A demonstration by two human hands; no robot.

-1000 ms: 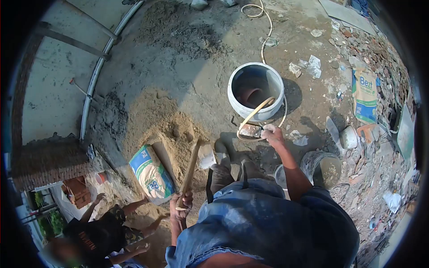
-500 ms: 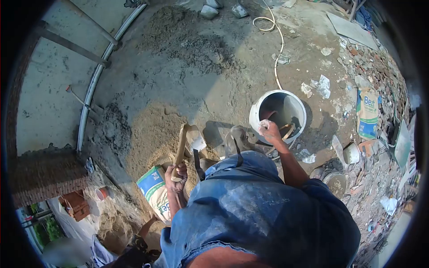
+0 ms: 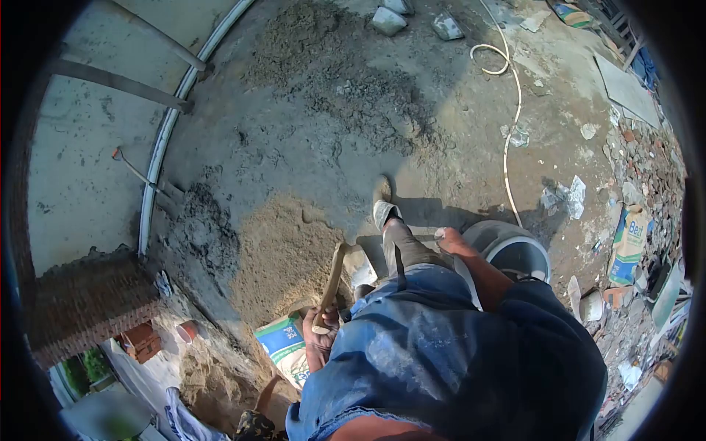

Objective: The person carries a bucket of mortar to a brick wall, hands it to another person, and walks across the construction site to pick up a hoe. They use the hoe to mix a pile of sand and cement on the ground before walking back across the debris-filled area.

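Left hand (image 3: 321, 328) round shovel handle (image 3: 332, 281)

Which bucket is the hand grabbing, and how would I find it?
Find the heap of tan sand in the middle, then look right past the person's leg. The right hand rests at the rim of a round white plastic bucket, bigger than the small pot nearby.

A dusty blue denim shirt (image 3: 441, 360) is worn, its sleeves rolled up above the elbows. Beyond the shirt, grey mud-stained trousers (image 3: 404, 250) are seen, and past those a pale, dirt-caked shoe (image 3: 382, 209).
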